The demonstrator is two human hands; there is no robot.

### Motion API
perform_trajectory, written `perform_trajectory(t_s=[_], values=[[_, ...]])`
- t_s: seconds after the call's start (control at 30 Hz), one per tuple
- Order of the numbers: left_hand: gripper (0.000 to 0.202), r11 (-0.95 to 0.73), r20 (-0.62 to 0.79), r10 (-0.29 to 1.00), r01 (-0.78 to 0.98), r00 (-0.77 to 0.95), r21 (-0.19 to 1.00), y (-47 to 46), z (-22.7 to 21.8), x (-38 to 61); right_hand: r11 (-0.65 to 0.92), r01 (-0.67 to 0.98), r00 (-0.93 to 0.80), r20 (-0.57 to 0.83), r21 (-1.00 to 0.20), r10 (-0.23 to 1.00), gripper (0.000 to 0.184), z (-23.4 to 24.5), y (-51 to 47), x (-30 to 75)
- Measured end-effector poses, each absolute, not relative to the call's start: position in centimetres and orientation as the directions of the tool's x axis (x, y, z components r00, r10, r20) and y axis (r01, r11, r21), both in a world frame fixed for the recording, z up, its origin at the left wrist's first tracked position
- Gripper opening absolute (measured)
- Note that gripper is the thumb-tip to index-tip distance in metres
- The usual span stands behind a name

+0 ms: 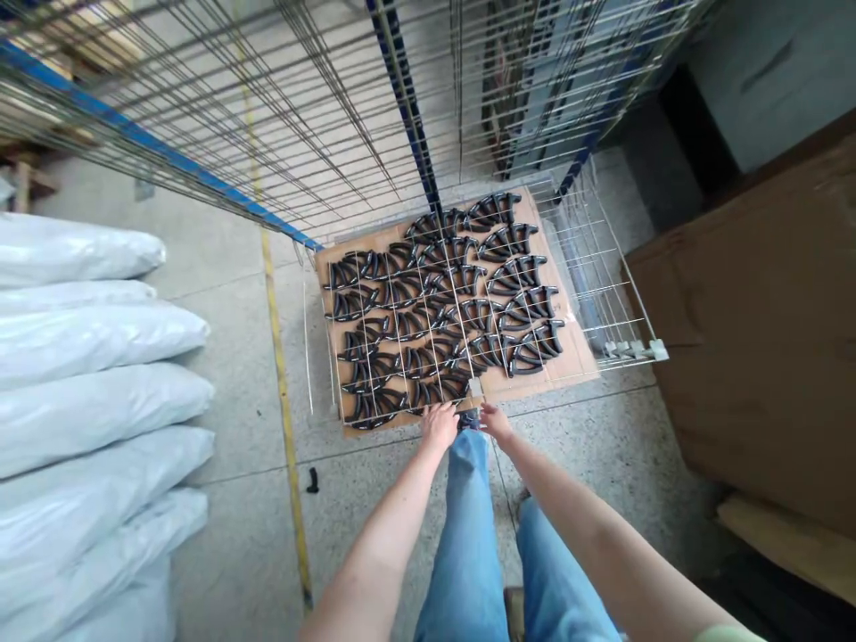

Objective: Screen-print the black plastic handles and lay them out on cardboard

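Many black curved plastic parts [525,274], like small handles, lie in fanned rows on a cardboard sheet [535,385]. Thin wires of a wire mesh panel [461,314] cross above them, with a pale clip [475,388] on its front edge. My left hand [440,424] is at that edge, left of the clip, its fingers bent over the wire. Just right of the clip is my right hand [496,423], fingers apart and pointing left, with nothing visible in them. Its contact with the edge is unclear.
Tall wire mesh walls with blue posts [411,116] rise behind the parts. White wrapped bundles [100,410] are stacked at left. A large cardboard box [749,330] stands at right. One black part [313,481] lies on the floor near a yellow line [284,401].
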State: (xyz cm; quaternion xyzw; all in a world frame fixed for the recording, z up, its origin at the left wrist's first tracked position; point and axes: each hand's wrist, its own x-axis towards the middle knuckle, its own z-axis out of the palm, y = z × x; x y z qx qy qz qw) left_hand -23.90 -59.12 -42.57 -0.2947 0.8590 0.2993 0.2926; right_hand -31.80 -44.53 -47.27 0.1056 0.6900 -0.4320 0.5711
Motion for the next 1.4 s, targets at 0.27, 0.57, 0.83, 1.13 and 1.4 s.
perform_trajectory(t_s=[0.27,0.57,0.83,1.13,1.4], values=[[0.041,0.696,-0.764,-0.207,-0.641,-0.611,0.323,-56.3,-38.1,-22.6,0.814,0.509,-0.422,-0.905,-0.28,-0.048,0.031,-38.4,-33.9,-35.4],[0.07,0.726,-0.865,-0.105,-0.632,-0.49,0.27,-48.6,-41.9,-28.5,0.922,0.06,-0.689,-0.684,-0.384,-0.24,0.043,-37.5,-27.4,-41.2],[0.076,0.66,-0.841,-0.346,-0.745,-0.416,0.097,-44.7,-49.2,-33.1,0.773,-0.493,-0.542,-0.555,-0.398,-0.631,0.064,-44.7,-29.9,-46.2],[0.071,0.627,-0.863,-0.334,-0.773,-0.379,0.097,-44.4,-52.4,-33.0,0.763,-0.529,-0.441,-0.648,-0.371,-0.621,0.077,-48.7,-29.5,-47.1],[0.072,0.572,-0.872,-0.328,-0.811,-0.362,0.122,-45.7,-51.9,-33.1,0.762,-0.549,-0.382,-0.708,-0.343,-0.594,0.08,-46.2,-31.0,-47.7]])
